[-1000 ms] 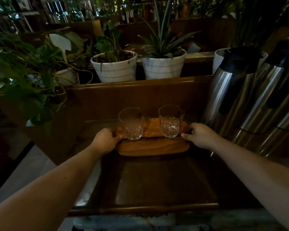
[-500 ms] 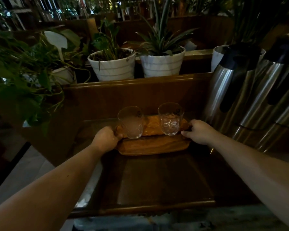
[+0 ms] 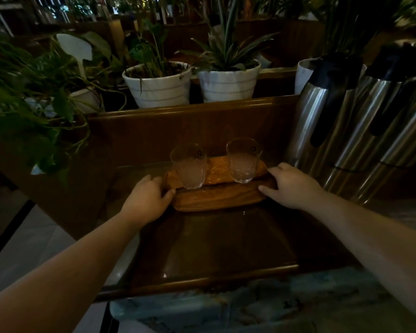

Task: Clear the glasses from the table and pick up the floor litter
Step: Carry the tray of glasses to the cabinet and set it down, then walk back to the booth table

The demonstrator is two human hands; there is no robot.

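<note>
Two clear drinking glasses, the left glass [image 3: 189,167] and the right glass [image 3: 243,161], stand upright on a small oval wooden tray [image 3: 216,197]. The tray rests at the far end of a dark glossy wooden surface [image 3: 214,246]. My left hand [image 3: 147,200] grips the tray's left end. My right hand [image 3: 292,185] holds its right end, thumb along the front rim. No floor litter is visible.
Steel vacuum flasks [image 3: 360,121] with black tops stand close on the right of the tray. A raised wooden ledge [image 3: 192,109] behind carries white plant pots [image 3: 157,86]. Leafy plants [image 3: 29,92] hang at the left. Pale floor [image 3: 27,239] shows at the lower left.
The view has shifted slightly. Both hands stay on the tray's ends, and the right hand's fingers have spread a little along the rim.
</note>
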